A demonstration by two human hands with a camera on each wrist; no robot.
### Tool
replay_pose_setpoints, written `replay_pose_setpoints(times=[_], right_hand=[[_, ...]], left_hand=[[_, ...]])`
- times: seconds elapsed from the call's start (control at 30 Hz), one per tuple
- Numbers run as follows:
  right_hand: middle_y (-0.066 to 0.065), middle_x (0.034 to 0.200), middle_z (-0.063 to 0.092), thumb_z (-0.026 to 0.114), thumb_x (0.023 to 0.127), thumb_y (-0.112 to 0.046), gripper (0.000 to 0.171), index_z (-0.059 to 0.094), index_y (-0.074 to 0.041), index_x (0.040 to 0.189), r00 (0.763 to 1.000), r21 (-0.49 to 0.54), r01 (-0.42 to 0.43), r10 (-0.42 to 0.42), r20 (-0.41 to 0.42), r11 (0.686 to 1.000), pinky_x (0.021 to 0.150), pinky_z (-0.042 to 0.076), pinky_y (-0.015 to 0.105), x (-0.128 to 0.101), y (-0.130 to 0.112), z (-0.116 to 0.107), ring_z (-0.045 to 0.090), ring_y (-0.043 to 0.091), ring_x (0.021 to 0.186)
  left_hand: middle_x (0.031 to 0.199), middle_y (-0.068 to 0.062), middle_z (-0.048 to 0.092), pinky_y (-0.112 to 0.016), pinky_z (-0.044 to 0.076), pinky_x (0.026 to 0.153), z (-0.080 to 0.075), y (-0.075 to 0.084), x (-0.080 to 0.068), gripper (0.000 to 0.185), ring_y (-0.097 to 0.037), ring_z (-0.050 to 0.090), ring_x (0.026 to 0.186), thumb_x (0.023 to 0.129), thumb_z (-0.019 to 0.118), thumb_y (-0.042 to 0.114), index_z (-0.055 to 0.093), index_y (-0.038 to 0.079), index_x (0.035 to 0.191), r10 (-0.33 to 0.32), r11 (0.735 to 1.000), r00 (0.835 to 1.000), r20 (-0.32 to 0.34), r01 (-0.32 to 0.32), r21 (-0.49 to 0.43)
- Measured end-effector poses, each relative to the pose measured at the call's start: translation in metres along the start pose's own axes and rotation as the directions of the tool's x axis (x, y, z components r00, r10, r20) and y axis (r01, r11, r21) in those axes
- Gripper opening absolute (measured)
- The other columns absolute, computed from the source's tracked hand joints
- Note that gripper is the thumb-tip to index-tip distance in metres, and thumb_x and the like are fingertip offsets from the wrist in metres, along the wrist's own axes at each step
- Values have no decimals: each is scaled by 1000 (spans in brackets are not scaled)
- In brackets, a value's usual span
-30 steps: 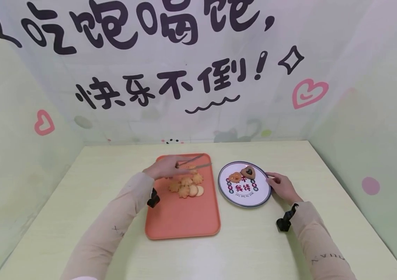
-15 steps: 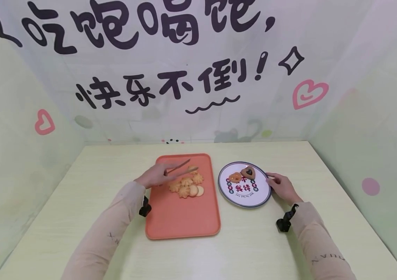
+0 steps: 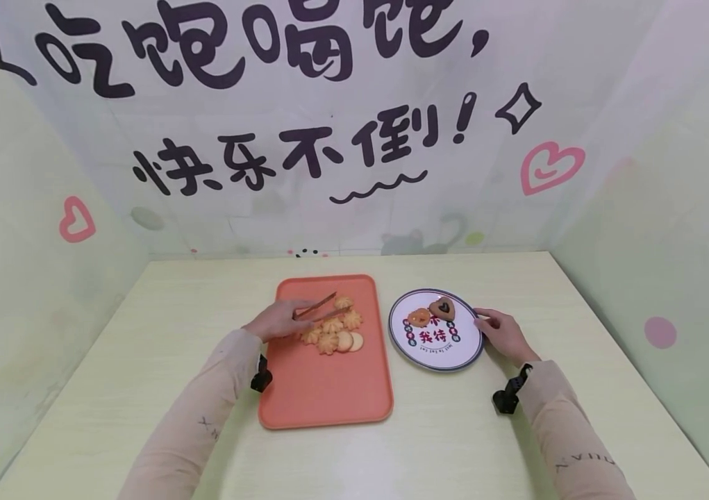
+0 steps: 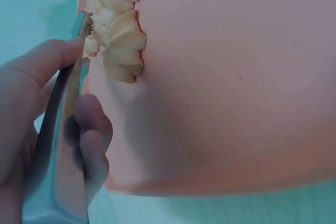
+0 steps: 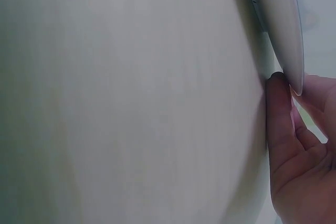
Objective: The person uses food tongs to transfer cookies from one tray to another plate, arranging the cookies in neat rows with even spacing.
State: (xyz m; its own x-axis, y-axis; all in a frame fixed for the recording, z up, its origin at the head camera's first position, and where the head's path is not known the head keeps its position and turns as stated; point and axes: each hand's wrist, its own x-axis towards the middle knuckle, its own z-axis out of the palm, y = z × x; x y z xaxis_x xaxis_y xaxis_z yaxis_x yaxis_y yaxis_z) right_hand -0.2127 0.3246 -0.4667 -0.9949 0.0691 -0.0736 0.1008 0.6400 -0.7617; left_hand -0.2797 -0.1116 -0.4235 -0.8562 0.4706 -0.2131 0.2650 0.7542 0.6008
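Staged tabletop booth, not a home; pale table [image 3: 142,347] boxed by printed backdrop [image 3: 329,139] with cartoon lettering, hearts, pastel side walls [image 3: 673,208].

Left hand [image 3: 277,319] curled, pinching — right hand [image 3: 504,332] relaxed, fingers extended.

I see my right hand [image 5: 302,161] at lower right, its fingers [image 5: 278,111] touching the plate [image 5: 281,19] rim. Pale worktop [image 5: 131,98] fills the remaining view.

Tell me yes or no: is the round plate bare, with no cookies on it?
No. In the head view the round plate holds two cookies near its far edge, one of them heart-shaped with a dark centre.
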Motion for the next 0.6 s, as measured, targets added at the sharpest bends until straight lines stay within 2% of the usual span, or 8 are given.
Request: replay_pose_setpoints(times=[0.07, 0.13, 0.3, 0.33, 0.47, 0.6], right_hand=[[18, 94, 56, 48, 92, -18, 42, 44, 3, 128, 1000, 4, 1, -1, -1, 1000, 62, 42, 25, 0, 0, 0, 49, 20, 76], [18, 94, 56, 48, 92, -17, 42, 43, 3, 128, 1000, 6, 5, -5, 1, 1000, 61, 42, 25, 0, 0, 0, 49, 20, 75], [17, 93, 56, 48, 92, -18, 42, 43, 4, 128, 1000, 2, 7, -7, 4, 1000, 61, 42, 24, 0, -1, 0, 49, 19, 75], [17, 93, 56, 48, 92, -19, 42, 43, 4, 128, 1000, 1, 8, -8, 5, 1000, 61, 42, 24, 0, -1, 0, 48, 19, 75], [16, 92, 55, 48, 92, -19, 43, 43, 3, 128, 1000, 1, -2, 2, 5, 1000, 60, 41, 24, 0, -1, 0, 48, 19, 75], [16, 91, 55, 48, 92, -19, 42, 44, 2, 128, 1000, 2, -9, 9, 3, 1000, 61, 41, 24, 0, -1, 0, 47, 19, 74]], left_hand=[[123, -4, 51, -28, 39, 61, 1, 0, 1, 51, -13, 52, 78, 84, 61, 28, 45, 20, 132, -3, 1000, 1000, 0, 3, -9], [124, -4, 51, -28, 39, 63, 1, 0, 2, 51, -16, 52, 84, 84, 62, 27, 45, 20, 132, -10, 999, 1000, 8, 10, -34], [121, -6, 53, -29, 35, 56, -1, 2, 4, 52, -18, 45, 69, 83, 62, 26, 45, 20, 132, -41, 995, 999, 27, 43, -92], [124, -6, 50, -28, 35, 57, -1, 3, 4, 52, -15, 45, 70, 83, 62, 27, 45, 20, 132, -45, 995, 999, 28, 47, -84], [123, -7, 52, -28, 35, 51, -2, 6, 6, 52, -12, 42, 56, 84, 61, 30, 44, 21, 132, -67, 996, 997, 48, 69, -54], [119, -8, 54, -28, 32, 42, -3, 8, 7, 51, -13, 28, 40, 84, 60, 31, 44, 21, 132, -96, 994, 993, 64, 99, -47]])
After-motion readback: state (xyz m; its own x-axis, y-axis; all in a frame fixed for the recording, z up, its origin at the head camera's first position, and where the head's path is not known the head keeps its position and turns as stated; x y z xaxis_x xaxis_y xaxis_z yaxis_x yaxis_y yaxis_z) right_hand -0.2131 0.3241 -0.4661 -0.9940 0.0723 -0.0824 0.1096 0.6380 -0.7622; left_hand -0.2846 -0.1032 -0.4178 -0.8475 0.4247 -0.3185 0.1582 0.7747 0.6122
